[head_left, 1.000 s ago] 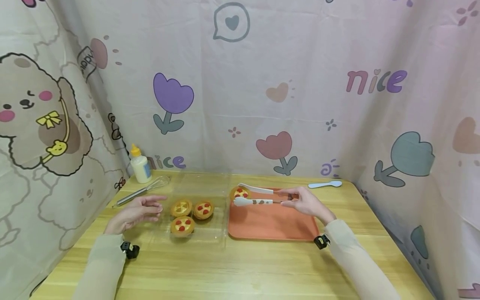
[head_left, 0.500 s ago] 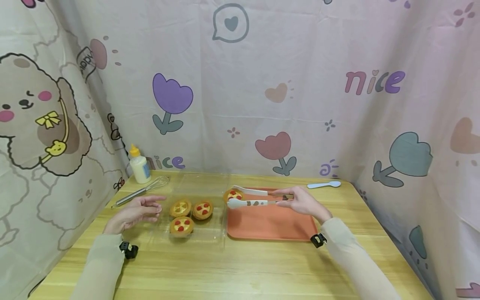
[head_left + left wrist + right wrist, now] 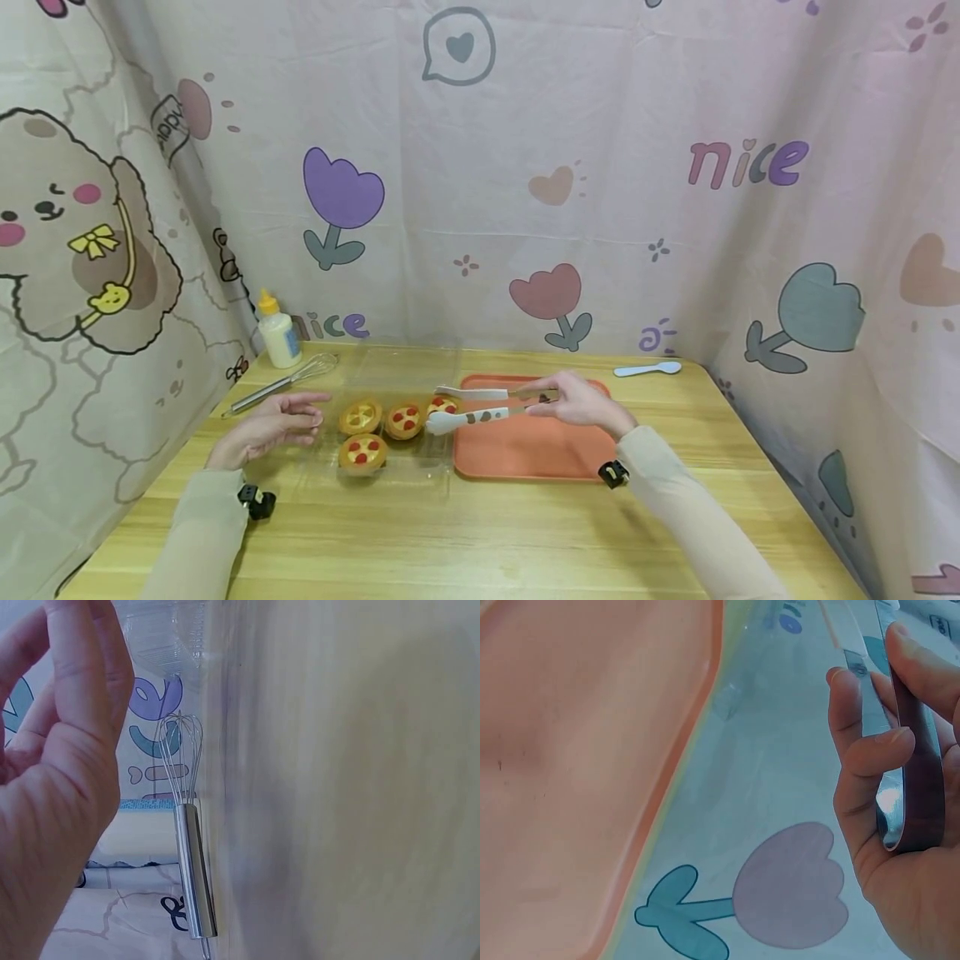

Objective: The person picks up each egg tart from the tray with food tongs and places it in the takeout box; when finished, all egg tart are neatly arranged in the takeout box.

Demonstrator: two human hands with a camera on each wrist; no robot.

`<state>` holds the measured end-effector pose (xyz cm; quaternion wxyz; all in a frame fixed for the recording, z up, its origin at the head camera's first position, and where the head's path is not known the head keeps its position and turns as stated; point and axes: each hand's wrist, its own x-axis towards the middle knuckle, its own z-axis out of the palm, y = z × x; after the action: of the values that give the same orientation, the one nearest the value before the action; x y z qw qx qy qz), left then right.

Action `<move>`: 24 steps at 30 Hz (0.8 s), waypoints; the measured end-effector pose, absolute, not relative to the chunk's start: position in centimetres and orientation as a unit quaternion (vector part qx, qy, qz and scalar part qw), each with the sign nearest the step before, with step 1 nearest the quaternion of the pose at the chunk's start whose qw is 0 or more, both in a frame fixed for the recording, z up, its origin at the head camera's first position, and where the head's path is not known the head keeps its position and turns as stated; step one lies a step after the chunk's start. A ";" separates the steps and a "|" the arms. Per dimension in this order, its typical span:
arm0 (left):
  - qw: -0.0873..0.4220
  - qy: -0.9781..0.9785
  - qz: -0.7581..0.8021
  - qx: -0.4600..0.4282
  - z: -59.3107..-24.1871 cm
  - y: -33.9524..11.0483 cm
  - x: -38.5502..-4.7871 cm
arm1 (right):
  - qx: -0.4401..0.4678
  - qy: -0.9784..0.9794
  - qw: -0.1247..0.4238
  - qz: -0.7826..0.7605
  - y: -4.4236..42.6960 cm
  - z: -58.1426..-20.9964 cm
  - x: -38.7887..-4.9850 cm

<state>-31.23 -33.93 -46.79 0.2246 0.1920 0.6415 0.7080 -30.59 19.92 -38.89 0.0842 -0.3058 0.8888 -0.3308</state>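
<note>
One left hand (image 3: 266,425), fingers loosely bent around nothing, hangs beside the clear container (image 3: 401,479) with three pizzas (image 3: 362,452); a fourth pizza (image 3: 442,404) — between tongs (image 3: 487,414) the right hand (image 3: 577,400) grips — has shifted left from the tray (image 3: 536,450), seemingly reaching the container's right part.

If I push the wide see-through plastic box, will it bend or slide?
The clear rectangular plastic box would probably bend a little, since its walls look thin. It might slide easily, sitting flat on the smooth-looking yellowish wooden table. The three round golden-crusted tarts inside could shift, as there's room around them.
</note>
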 end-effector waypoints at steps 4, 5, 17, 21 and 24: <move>0.222 0.642 0.706 0.199 -47.0 -34.0 -31.2 | -0.321 0.887 0.087 -0.319 19.2 -38.8 -30.6; 0.222 0.642 0.706 0.201 -47.0 -34.0 -31.2 | -0.323 0.888 0.090 -0.316 19.0 -38.8 -30.7; 0.226 0.634 0.711 0.204 -47.0 -34.0 -31.3 | -0.354 0.887 0.102 -0.279 17.0 -38.5 -31.0; 0.225 0.635 0.710 0.204 -46.9 -34.0 -31.3 | -0.373 0.880 0.108 -0.273 16.6 -38.2 -31.2; 0.222 0.641 0.707 0.202 -46.9 -33.9 -31.2 | -0.381 0.876 0.116 -0.271 16.3 -37.8 -31.4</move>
<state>-31.20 -33.95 -46.87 0.2221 0.2025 0.6407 0.7066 -31.37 16.29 -37.82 0.1165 -0.3811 0.8764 -0.2705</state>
